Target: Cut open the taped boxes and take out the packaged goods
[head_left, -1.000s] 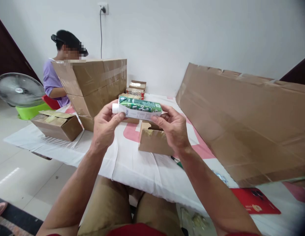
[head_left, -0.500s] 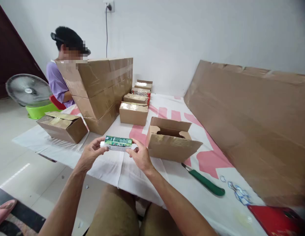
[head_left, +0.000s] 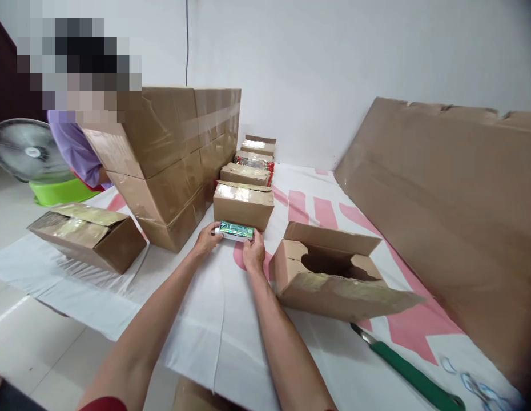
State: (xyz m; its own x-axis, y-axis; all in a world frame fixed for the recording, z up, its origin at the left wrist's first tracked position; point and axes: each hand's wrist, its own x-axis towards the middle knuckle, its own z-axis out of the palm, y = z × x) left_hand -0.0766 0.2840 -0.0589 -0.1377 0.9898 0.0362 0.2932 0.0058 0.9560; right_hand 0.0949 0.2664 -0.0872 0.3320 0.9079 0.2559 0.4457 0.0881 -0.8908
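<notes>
A green and white toothpaste tube (head_left: 236, 231) lies level between my two hands, its white cap to the left. My left hand (head_left: 208, 237) pinches the cap end with thumb and fingers. At the other end, my right hand (head_left: 254, 251) is closed on the tube. Just behind it stands a closed cardboard box (head_left: 243, 206). To the right of my right hand is an open cardboard box (head_left: 329, 294) with its flaps up; its dark inside cannot be made out.
Stacked taped cartons (head_left: 171, 165) rise at the left, a person in a purple sleeve (head_left: 75, 142) behind them. A loose carton (head_left: 89, 234) sits near the left edge. A green-handled knife (head_left: 411, 371) lies at the front right. A large cardboard sheet (head_left: 454, 200) leans along the right.
Both hands have moved forward with the tube, farther over the table and close to the closed box. My view has shifted nearer to the table.
</notes>
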